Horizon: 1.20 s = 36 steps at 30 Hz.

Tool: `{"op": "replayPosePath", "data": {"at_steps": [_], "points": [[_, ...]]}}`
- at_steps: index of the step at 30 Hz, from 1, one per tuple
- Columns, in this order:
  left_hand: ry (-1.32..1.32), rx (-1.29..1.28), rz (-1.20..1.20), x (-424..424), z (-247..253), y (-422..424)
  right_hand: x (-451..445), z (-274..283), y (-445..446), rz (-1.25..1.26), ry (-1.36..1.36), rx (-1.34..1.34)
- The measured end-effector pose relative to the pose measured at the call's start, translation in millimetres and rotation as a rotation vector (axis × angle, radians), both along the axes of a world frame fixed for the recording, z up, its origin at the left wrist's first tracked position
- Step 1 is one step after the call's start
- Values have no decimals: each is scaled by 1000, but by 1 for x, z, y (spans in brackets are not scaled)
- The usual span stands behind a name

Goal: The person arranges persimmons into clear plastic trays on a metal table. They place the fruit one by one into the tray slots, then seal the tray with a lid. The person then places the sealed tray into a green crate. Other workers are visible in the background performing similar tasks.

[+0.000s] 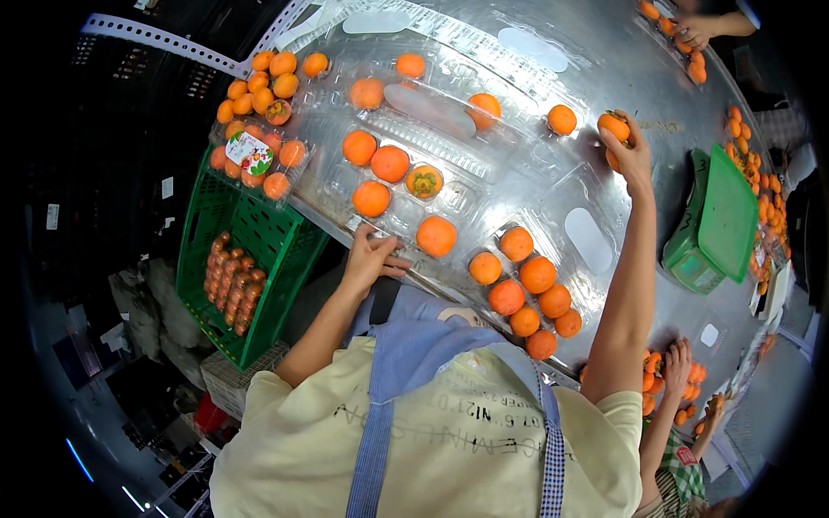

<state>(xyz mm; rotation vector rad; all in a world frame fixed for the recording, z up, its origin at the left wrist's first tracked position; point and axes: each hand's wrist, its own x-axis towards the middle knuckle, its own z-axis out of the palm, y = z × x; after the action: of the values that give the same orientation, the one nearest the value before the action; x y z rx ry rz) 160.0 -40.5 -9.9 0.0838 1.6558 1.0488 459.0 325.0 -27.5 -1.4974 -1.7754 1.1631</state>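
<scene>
My right hand (629, 152) is closed around orange persimmons (613, 127), above the metal table at the right of the open trays. My left hand (375, 259) rests with fingers apart at the table's near edge, touching the rim of a clear plastic tray (405, 213). Several persimmons (390, 163) sit in that tray, one with its green calyx upward. Another clear tray, nearer my body, holds several persimmons (537, 274). Behind, further clear packaging carries a few spaced-out persimmons (484, 111). A lone persimmon (562, 120) lies left of my right hand.
A green scale (703, 220) stands at right. Loose persimmons (262, 100) and a labelled, filled clear pack (249, 158) are at left, above a green crate (259, 259) holding packed fruit. Co-workers' hands (677, 366) handle fruit at lower right and upper right (696, 31).
</scene>
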Motion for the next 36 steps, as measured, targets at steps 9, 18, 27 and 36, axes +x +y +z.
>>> {"op": "replayPosePath", "data": {"at_steps": [9,18,27,36], "points": [[-240,104,88,-4,-33,13,-82,60,-148,404,411,4],[-257,154,55,-11,-43,28,-180,54,-187,717,-121,489],[-259,237,27,-31,-59,16,-203,44,-173,909,-254,413],[-394,130,-242,-65,-39,24,-208,8,-188,629,-224,526]]}}
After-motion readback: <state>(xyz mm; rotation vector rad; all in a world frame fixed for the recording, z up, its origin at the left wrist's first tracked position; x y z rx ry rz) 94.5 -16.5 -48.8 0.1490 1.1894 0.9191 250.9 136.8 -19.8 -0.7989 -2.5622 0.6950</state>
